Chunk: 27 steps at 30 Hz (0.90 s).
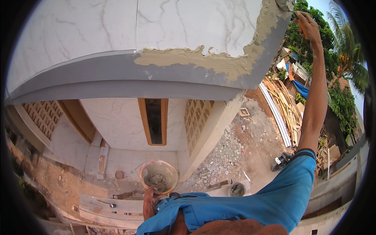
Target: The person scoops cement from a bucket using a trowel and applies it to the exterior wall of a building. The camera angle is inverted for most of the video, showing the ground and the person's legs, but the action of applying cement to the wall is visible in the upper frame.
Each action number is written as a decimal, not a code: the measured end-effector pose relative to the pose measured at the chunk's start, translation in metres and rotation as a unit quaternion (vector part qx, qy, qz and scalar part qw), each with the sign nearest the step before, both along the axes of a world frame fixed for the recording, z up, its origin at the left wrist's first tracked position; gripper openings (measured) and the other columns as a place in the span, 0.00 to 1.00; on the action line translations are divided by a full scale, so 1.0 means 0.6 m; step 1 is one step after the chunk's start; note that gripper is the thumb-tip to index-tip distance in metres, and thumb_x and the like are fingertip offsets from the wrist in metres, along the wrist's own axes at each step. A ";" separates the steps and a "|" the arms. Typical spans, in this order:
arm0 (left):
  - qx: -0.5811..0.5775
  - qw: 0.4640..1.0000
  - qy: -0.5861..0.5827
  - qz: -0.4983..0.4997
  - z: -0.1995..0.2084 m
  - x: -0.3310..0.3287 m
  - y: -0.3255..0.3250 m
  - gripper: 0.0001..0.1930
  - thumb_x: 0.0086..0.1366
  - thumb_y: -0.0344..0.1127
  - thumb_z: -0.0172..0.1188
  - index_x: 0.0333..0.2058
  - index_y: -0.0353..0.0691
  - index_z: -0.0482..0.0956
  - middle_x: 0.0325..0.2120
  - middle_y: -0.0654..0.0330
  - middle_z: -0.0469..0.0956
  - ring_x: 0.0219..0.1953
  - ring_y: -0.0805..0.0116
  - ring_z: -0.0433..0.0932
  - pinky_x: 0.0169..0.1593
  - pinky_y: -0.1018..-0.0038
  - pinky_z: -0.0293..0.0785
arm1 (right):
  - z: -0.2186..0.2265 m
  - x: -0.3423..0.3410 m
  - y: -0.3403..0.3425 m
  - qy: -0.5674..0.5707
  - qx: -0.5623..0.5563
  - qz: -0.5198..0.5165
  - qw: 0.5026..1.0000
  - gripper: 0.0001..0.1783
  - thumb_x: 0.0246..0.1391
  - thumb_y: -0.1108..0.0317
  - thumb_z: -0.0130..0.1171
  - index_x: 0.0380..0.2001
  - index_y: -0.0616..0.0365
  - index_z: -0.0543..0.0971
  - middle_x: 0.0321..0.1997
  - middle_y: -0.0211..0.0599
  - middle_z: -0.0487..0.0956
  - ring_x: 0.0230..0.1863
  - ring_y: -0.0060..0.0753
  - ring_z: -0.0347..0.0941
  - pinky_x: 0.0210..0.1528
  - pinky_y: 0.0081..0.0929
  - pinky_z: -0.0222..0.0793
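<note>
A broad wall of white marble-veined tiles (188, 23) fills the top of my view, and I look down past it from high up. Below the tiles runs a grey ledge (117, 72), and a ragged band of wet mortar (219, 60) follows the tiles' lower edge, then climbs the right corner of the wall. Beyond that corner there is open air, with a yard of rubble and stacked timber (284, 105) far below.

My right hand (307, 23) is raised to the top of the mortared corner, its grip closed around a tool; only a dark tip shows at the corner, so I cannot tell what kind it is. My blue sleeve (274, 196) crosses the lower right.

My left hand (149, 201) is low near my body, its grip closed on the rim of an orange bucket (158, 176) holding grey mortar. The bucket hangs over open space, with a paved entrance far beneath.
</note>
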<state>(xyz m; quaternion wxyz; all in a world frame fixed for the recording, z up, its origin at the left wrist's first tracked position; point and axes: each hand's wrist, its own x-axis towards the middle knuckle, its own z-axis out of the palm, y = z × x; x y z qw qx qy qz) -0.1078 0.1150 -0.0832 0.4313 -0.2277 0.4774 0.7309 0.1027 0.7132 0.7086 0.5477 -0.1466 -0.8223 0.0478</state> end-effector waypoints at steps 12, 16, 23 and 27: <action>-0.008 1.000 0.008 0.009 -0.007 -0.024 -0.039 0.21 0.62 0.27 0.52 0.53 0.27 0.62 0.45 0.34 0.73 0.42 0.35 0.81 0.40 0.44 0.87 | -0.073 0.050 -0.052 0.128 -0.104 0.055 0.985 0.30 0.61 0.41 0.60 0.54 0.55 0.79 0.37 0.30 0.83 0.22 0.13 0.70 0.21 0.18 0.67; -0.063 0.996 0.049 -0.049 0.029 -0.037 -0.055 0.22 0.70 0.35 0.50 0.57 0.27 0.61 0.53 0.33 0.71 0.52 0.35 0.76 0.51 0.46 0.83 | -0.036 0.007 -0.153 0.059 -0.040 -0.074 0.995 0.24 0.66 0.50 0.57 0.53 0.58 0.79 0.33 0.28 0.81 0.23 0.14 0.70 0.23 0.18 0.66; 0.070 0.997 0.020 0.002 -0.023 -0.052 -0.079 0.20 0.63 0.27 0.52 0.53 0.29 0.63 0.45 0.37 0.74 0.43 0.37 0.81 0.40 0.44 0.87 | -0.011 -0.042 -0.213 0.122 -0.191 0.279 0.933 0.21 0.66 0.63 0.57 0.54 0.69 0.73 0.40 0.41 0.78 0.37 0.27 0.79 0.35 0.24 0.81; 0.008 1.000 -0.016 -0.013 -0.004 -0.061 -0.089 0.22 0.63 0.28 0.53 0.55 0.28 0.62 0.45 0.36 0.74 0.44 0.36 0.81 0.40 0.41 0.86 | -0.088 -0.173 -0.346 0.302 -0.224 0.275 0.885 0.18 0.63 0.66 0.60 0.51 0.63 0.69 0.30 0.38 0.74 0.22 0.29 0.74 0.19 0.23 0.72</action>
